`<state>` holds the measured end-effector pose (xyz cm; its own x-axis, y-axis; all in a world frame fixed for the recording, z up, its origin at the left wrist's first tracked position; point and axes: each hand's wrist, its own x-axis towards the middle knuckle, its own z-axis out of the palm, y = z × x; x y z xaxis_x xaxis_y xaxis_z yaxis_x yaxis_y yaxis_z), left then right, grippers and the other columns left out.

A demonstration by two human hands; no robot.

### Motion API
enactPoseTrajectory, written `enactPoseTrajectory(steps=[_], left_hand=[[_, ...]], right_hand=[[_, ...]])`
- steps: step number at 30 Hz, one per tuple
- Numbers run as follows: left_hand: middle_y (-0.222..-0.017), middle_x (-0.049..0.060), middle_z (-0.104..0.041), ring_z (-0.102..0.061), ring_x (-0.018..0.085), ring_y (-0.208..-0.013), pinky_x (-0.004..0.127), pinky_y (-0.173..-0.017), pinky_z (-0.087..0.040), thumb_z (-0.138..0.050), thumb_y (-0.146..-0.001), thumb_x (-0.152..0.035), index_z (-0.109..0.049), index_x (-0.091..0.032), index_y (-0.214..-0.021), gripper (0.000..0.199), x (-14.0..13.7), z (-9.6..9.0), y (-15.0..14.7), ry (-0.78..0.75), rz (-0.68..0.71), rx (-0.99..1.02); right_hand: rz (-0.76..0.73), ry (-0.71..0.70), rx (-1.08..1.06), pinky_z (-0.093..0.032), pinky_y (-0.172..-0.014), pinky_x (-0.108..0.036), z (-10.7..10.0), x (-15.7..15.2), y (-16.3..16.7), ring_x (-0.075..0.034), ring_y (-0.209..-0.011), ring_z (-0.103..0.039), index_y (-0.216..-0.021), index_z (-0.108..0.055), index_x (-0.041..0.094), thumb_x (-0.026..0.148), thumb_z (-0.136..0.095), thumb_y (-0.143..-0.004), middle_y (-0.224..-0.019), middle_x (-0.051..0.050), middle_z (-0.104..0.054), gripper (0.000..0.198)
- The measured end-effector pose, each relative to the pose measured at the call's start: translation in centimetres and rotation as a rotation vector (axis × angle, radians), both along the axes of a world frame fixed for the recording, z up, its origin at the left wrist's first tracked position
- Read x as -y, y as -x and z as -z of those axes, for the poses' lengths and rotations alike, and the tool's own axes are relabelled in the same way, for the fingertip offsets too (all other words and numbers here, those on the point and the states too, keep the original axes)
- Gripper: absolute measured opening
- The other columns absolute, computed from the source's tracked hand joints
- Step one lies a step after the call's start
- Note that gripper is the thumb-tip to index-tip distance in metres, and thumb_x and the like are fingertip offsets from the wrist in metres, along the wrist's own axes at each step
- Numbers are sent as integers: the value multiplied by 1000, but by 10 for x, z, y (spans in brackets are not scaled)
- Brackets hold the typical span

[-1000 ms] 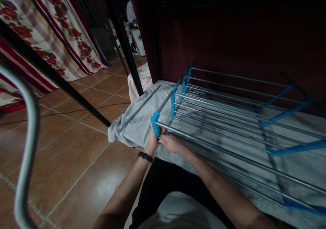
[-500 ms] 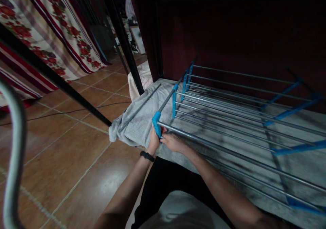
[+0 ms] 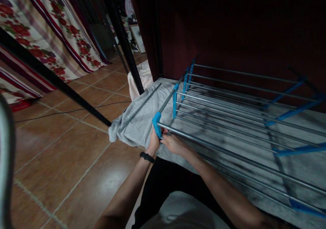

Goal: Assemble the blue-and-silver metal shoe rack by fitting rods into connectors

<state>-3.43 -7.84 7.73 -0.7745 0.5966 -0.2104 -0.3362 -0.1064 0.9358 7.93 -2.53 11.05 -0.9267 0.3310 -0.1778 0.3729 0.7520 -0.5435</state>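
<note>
Blanket (image 3: 139,129) under rack (image 3: 229,152), long axis toward lower right; left grip (image 3: 153,141) and right grip (image 3: 174,144) around bracket (image 3: 156,123).

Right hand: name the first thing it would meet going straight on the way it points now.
Probably the lower end of the blue plastic corner bracket, just ahead of the bare right hand; depth leaves any gap unclear.

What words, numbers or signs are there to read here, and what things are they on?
There are none that I can read.
Blue corner piece: no lettering I can make out.
Black wristband: no readable mark.
Background clutter: too small and dark to tell.
</note>
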Motion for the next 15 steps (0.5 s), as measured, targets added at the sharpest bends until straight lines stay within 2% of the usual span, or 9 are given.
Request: enactPoseTrajectory(steps=[8, 12, 15], left_hand=[[-51, -1, -50, -51, 15, -56, 26, -57, -48, -48, -94, -34, -55, -22, -59, 37, 3, -1, -2, 32, -56, -18], [-52, -2, -50, -49, 14, -54, 25, -58, -47, -48, -94, -35, -54, -22, -59, 38, 1, 3, -1, 42, -90, -48], [-55, -1, -54, -50, 14, -56, 25, -60, -48, -49, -94, -36, -54, -21, -59, 38, -1, 5, -2, 49, -98, -88]], right_hand=[[-10, 19, -30, -44, -81, -30, 5, -1, 5, -23, -103, -68, -115, -62, 16, 33, -43, -103, -114, -13, -73, 28], [5, 48, -21, -44, -84, -30, 2, -1, 6, -22, -104, -67, -111, -63, 16, 31, -46, -102, -113, -12, -73, 24], [11, 11, 14, -46, -81, -30, -1, 0, 6, -23, -102, -68, -112, -63, 16, 33, -45, -103, -111, -13, -73, 26]])
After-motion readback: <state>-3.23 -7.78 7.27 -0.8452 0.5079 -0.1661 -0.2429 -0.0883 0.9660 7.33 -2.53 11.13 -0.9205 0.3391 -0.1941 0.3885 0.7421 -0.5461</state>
